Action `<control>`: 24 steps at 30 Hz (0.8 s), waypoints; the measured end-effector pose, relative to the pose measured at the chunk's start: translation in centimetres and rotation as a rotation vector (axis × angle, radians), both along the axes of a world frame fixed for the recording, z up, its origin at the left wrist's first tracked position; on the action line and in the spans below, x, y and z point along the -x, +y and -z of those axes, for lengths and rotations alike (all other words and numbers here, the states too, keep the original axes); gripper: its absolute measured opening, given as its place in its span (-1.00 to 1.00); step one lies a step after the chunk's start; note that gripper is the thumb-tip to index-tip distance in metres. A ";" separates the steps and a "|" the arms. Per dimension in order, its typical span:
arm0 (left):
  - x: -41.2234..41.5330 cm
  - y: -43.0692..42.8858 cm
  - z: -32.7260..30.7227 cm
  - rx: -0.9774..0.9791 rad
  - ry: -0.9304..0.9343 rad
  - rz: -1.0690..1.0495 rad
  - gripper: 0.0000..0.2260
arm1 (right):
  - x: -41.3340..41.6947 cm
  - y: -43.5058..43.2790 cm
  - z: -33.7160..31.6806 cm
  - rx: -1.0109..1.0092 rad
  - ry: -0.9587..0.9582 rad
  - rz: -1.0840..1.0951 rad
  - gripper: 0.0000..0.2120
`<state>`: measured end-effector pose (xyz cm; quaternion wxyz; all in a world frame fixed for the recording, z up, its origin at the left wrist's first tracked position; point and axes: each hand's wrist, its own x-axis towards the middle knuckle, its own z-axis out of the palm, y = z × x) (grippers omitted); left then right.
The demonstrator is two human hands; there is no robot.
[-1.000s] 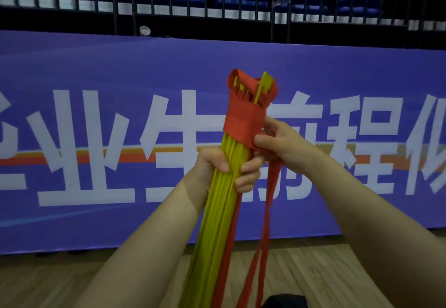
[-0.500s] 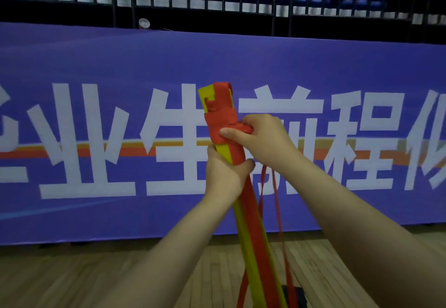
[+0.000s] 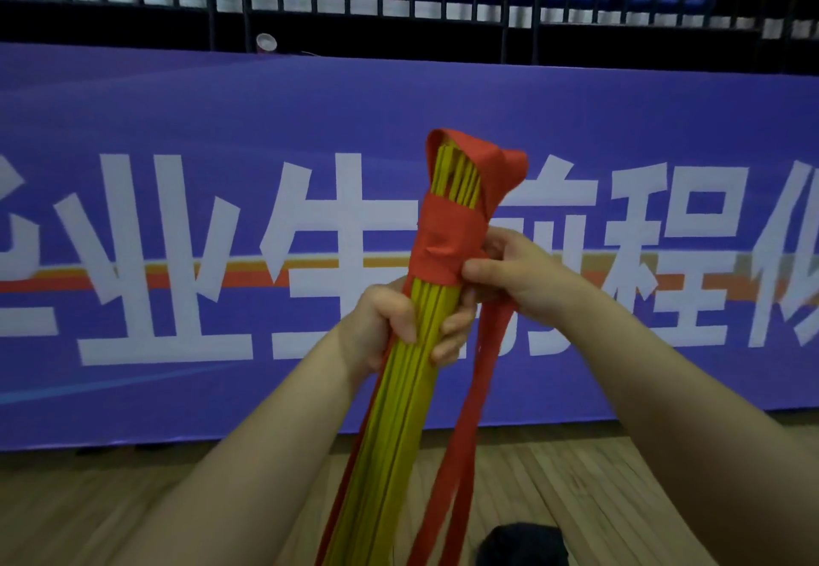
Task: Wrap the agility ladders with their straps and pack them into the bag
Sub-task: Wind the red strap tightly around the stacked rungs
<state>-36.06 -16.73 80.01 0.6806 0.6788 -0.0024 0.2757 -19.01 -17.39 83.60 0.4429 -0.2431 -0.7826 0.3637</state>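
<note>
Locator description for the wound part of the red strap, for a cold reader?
In front of the purple banner, the left hand holds a yellow rung bundle upright. The wound strap is the red band capping its top end, pinched by the right hand; unlike the loose red tails, it doesn't hang.

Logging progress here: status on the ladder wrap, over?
Left hand grips yellow rungs. Right hand pinches red strap wrapped round top. Strap tails hang loose.

1. The left hand [image 3: 390, 326] grips the ladder bundle [image 3: 399, 432] just under the wound strap [image 3: 443, 246].
2. The right hand [image 3: 518, 273] pinches the strap at the bundle's right.
3. Behind them a banner [image 3: 177, 113] stands on the floor [image 3: 66, 499].
</note>
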 end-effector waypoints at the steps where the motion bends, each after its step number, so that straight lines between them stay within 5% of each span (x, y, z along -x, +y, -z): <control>1: -0.1 -0.1 -0.1 0.024 0.012 0.091 -0.52 | 0.3 -0.3 -0.3 -0.001 0.011 -0.004 -0.83; 4: 0.4 0.1 -0.6 0.080 0.049 -0.052 -0.47 | 0.7 -1.0 -0.9 -0.026 0.030 0.060 -0.87; 9: -1.1 -1.1 0.5 -0.093 0.119 -0.964 -0.47 | 1.8 -0.3 -0.5 -0.146 -0.019 0.554 -0.65; 12: -4.1 -0.6 2.0 -0.183 0.051 -1.285 -0.40 | 3.2 -0.3 0.0 -0.255 -0.140 0.656 -0.56; 14: -4.8 -0.3 2.2 -0.106 -0.060 -1.380 -0.48 | 3.4 -0.8 0.0 -0.301 -0.185 0.633 -0.58; 19: -3.4 -0.1 0.9 -0.139 -0.050 -1.479 -0.62 | 0.3 -1.6 0.1 -0.049 -0.081 0.353 -0.78; 24: -2.6 -0.3 0.5 -0.151 -0.053 -1.361 -0.66 | -0.6 -0.9 0.9 -0.172 -0.184 0.351 -0.85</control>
